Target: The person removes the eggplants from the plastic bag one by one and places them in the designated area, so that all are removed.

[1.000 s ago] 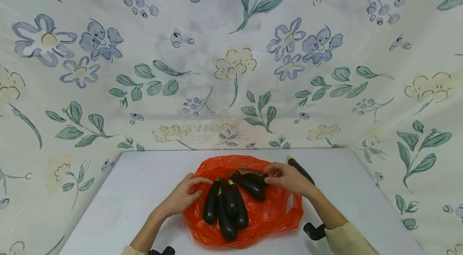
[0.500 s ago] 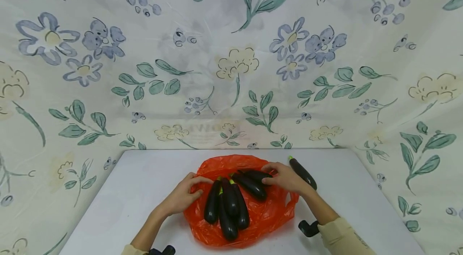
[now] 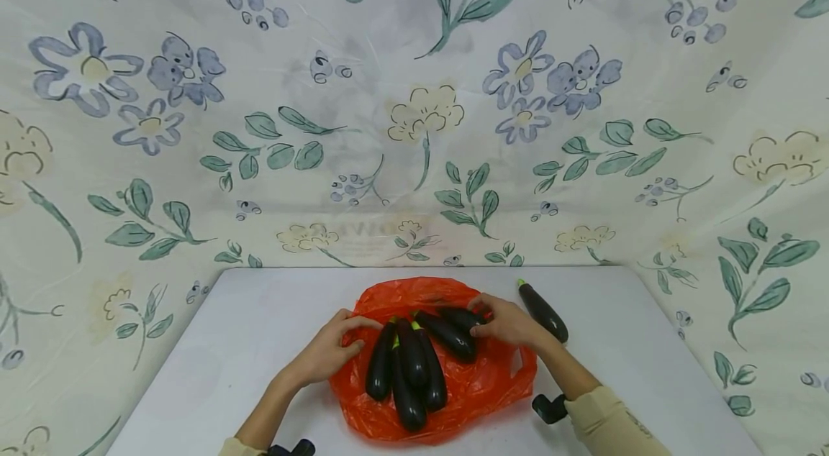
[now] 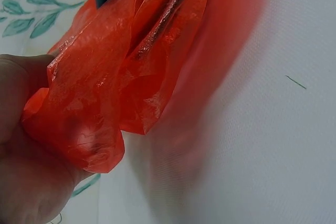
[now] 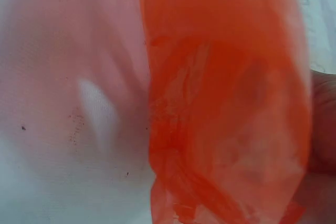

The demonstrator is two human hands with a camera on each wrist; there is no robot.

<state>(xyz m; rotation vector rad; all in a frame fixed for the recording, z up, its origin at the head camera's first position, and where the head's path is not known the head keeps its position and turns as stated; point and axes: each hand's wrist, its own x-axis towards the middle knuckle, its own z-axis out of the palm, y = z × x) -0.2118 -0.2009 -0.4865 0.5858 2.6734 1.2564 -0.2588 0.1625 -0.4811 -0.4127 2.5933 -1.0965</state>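
A red plastic bag [image 3: 473, 384] lies spread on the table with several dark eggplants [image 3: 413, 352] on it, their green stem ends mostly pointing away from me. My left hand [image 3: 327, 348] is at the bag's left edge. In the left wrist view, crumpled red plastic [image 4: 89, 114] sits between the thumb and the rest of that hand [image 4: 31, 177]. On the bag's far right side, my right hand [image 3: 512, 323] grips the blunt end of an eggplant [image 3: 458, 316]. Red film hides most of the right hand [image 5: 323, 124] in the right wrist view.
One more eggplant [image 3: 542, 312] lies on the white table [image 3: 259, 319] outside the bag, just beyond my right wrist. A flower-patterned sheet [image 3: 414, 175] hangs behind the table and along its sides.
The gripped eggplant has shifted slightly, first up, then down toward its neighbour, with my right hand moving a little along with it. My left hand has stayed in place.
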